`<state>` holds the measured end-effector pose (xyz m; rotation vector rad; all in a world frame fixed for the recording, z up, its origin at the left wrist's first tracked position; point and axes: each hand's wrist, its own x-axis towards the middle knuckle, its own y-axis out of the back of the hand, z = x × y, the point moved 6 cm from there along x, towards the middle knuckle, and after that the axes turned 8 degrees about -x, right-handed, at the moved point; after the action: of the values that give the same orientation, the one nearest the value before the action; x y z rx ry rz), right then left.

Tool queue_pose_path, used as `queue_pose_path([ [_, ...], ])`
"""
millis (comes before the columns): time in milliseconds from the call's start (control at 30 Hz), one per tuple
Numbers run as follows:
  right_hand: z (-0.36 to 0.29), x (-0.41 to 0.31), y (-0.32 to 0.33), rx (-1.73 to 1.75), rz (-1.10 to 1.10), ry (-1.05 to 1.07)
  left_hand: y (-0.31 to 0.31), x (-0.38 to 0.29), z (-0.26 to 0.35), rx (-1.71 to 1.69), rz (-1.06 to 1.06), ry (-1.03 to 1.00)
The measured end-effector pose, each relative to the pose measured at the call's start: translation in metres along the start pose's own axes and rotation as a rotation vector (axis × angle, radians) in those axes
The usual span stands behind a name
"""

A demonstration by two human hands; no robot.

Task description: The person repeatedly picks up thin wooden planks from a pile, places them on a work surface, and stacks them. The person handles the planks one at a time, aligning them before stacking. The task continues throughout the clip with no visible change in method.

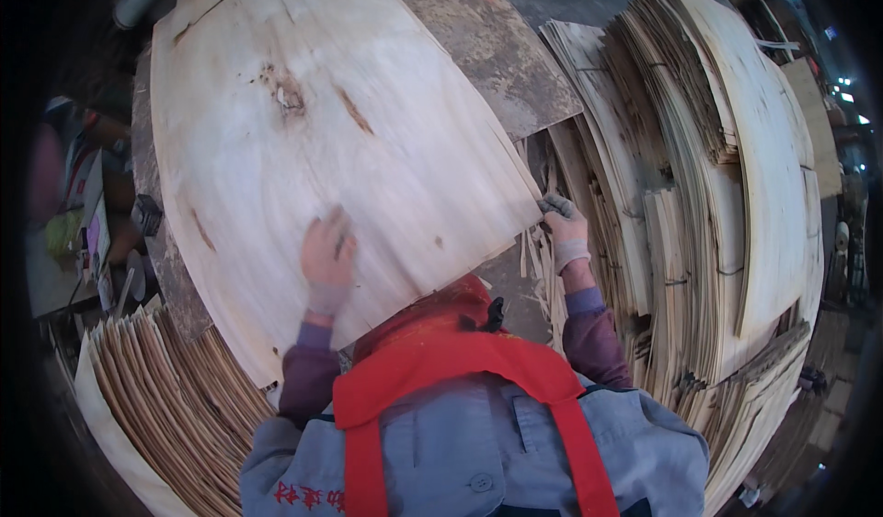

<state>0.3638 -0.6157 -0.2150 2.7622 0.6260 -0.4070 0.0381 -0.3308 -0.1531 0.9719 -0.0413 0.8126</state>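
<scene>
A large pale wood veneer sheet [386,193], with a knot hole and dark streaks, lies before me on a worn table. Other sheet edges show beneath it at the far end and along its near right side. My left hand [329,258], in a pale work glove, is over the sheet's near left part, palm down and blurred. It holds nothing, and whether it touches the wood is hard to tell. At the near right corner, my right hand [567,224], gloved with grey fingertips, pinches the sheet's edge.
Tied veneer bundles [690,172] stand on edge along the right. Another veneer stack [172,393] stands at lower left. Bare stained tabletop [510,55] shows beyond the sheet. Thin veneer strips [548,296] hang near my right wrist. A small dark object [146,215] sits at the left table edge.
</scene>
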Motion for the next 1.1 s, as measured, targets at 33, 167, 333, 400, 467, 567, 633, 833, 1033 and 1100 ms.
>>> queue_pose_path([
  [33, -0.008, 0.000, -0.002, -0.007, -0.041, -0.002, -0.002, -0.020, 0.014, 0.029, -0.016, 0.020],
  [167, -0.063, -0.021, -0.014, -0.152, -0.153, 0.117, -0.004, -0.066, 0.065, 0.105, -0.224, 0.069],
  [333, -0.135, -0.053, -0.012, -0.006, -0.258, 0.217, 0.007, -0.100, 0.072, 0.242, -0.276, 0.086],
  [400, -0.144, -0.059, -0.013, 0.052, -0.279, 0.228, 0.015, -0.102, 0.072, 0.280, -0.277, 0.083],
  [467, -0.144, -0.056, -0.011, 0.134, -0.295, 0.213, 0.026, -0.098, 0.079, 0.292, -0.313, 0.061],
  [567, -0.127, -0.039, -0.006, 0.158, -0.166, 0.240, 0.047, -0.084, 0.088, 0.287, -0.286, 0.022],
  [633, -0.105, -0.024, 0.001, 0.056, -0.071, 0.287, 0.065, -0.068, 0.086, 0.341, -0.292, -0.005],
  [833, -0.064, -0.020, -0.012, 0.068, -0.061, 0.125, 0.104, -0.017, 0.046, 0.419, -0.269, -0.044],
  [1033, -0.070, -0.026, -0.049, 0.016, -0.095, 0.035, 0.113, 0.068, -0.030, 0.451, -0.215, -0.053],
  [1100, -0.077, -0.027, -0.057, 0.029, -0.065, 0.026, 0.106, 0.100, -0.060, 0.460, -0.181, -0.091],
])
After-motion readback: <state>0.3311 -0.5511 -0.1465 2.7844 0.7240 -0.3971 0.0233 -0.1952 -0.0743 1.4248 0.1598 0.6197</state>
